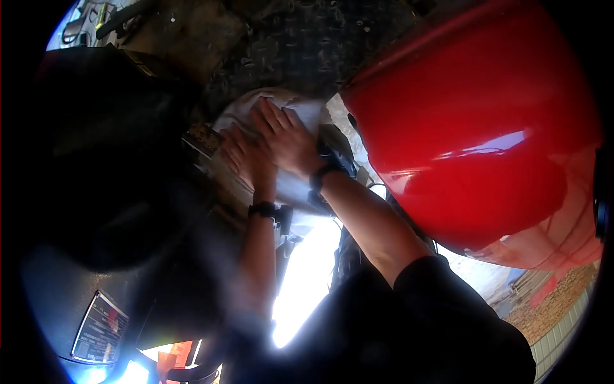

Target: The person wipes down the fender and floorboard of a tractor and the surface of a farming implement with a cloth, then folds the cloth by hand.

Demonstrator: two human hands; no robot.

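Observation:
My left hand point(248, 159) lies flat on a pale grey cloth point(302, 110), its fingers stretched out. Close beside it, and slightly farther forward, my right hand point(286, 142) rests on the same cloth with straight fingers. The two hands touch or partly overlap near the thumbs. Neither one is wrapped round anything. A dark band circles each wrist. What lies under the cloth is hidden.
A large glossy red panel point(473, 134) curves along the right. Dark patterned floor plate point(288, 51) lies ahead. On the left stands a bulky black shape, with a printed metal plate point(101, 329) lower down. Bright glare point(307, 275) washes out the area between my arms.

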